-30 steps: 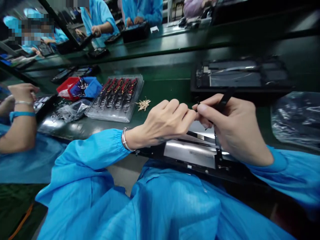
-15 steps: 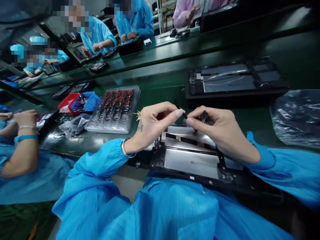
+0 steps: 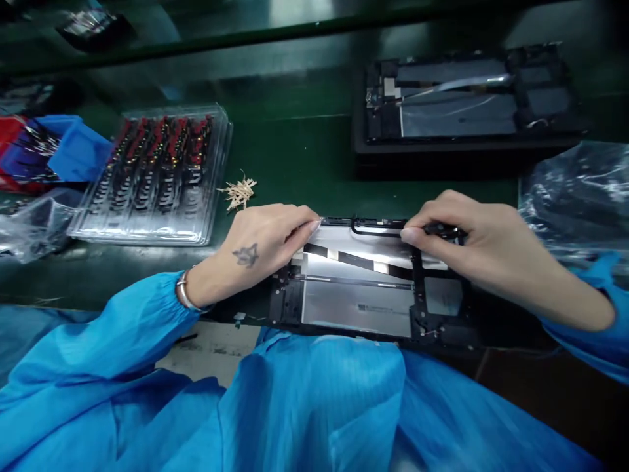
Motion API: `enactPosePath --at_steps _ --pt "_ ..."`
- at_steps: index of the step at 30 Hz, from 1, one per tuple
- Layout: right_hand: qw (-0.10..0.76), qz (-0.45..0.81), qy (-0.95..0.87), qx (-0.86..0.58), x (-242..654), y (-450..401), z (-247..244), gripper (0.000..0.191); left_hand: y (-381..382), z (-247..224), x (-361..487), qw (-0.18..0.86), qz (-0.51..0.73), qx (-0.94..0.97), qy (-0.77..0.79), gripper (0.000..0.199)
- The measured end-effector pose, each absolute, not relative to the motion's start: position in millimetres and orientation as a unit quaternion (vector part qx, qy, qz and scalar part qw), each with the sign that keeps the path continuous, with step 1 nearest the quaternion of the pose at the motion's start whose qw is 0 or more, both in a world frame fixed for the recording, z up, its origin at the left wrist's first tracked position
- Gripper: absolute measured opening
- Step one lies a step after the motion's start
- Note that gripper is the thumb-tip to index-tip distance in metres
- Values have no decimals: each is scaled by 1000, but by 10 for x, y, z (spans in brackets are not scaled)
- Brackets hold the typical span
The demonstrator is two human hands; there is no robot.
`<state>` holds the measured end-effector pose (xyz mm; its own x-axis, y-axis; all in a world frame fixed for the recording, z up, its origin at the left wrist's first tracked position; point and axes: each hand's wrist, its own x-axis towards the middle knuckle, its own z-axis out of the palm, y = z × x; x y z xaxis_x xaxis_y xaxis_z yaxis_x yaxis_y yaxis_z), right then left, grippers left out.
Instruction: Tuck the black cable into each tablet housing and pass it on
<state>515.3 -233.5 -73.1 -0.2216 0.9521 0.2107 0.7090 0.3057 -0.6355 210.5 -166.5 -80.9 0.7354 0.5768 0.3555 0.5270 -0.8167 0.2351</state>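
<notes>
Drawn apart since the earlier frame, left hand (image 3: pixel 265 239) and right hand (image 3: pixel 466 246) reach the far edge of the opened tablet (image 3: pixel 356 311) beneath their fingers, the left's nearly closed, any hold unclear, the right's pinched on a black cable (image 3: pixel 376 231) between them.

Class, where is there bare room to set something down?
Bare bench between tray and black block, beyond the wooden bits. Crowded: far left, with blue bin, bag and tray; near edge, with left hand, right hand and tablet.
</notes>
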Motion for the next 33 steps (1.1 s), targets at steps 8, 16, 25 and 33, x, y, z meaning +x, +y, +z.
enactPosePath --at_steps 8,16,25,33 --pt "211 215 -720 -625 5304 -2444 -755 16 -1578 -826 2227 66 210 945 241 24" --pt "187 221 -719 -632 5323 -2360 -760 34 -1480 -977 2344 157 194 956 155 22" --pt "210 215 -725 -620 5350 -2320 -814 32 -1552 -887 2463 119 116 977 133 18" --pt "202 220 -723 -623 5352 -2303 -805 36 -1520 -920 2474 30 110 990 86 20"
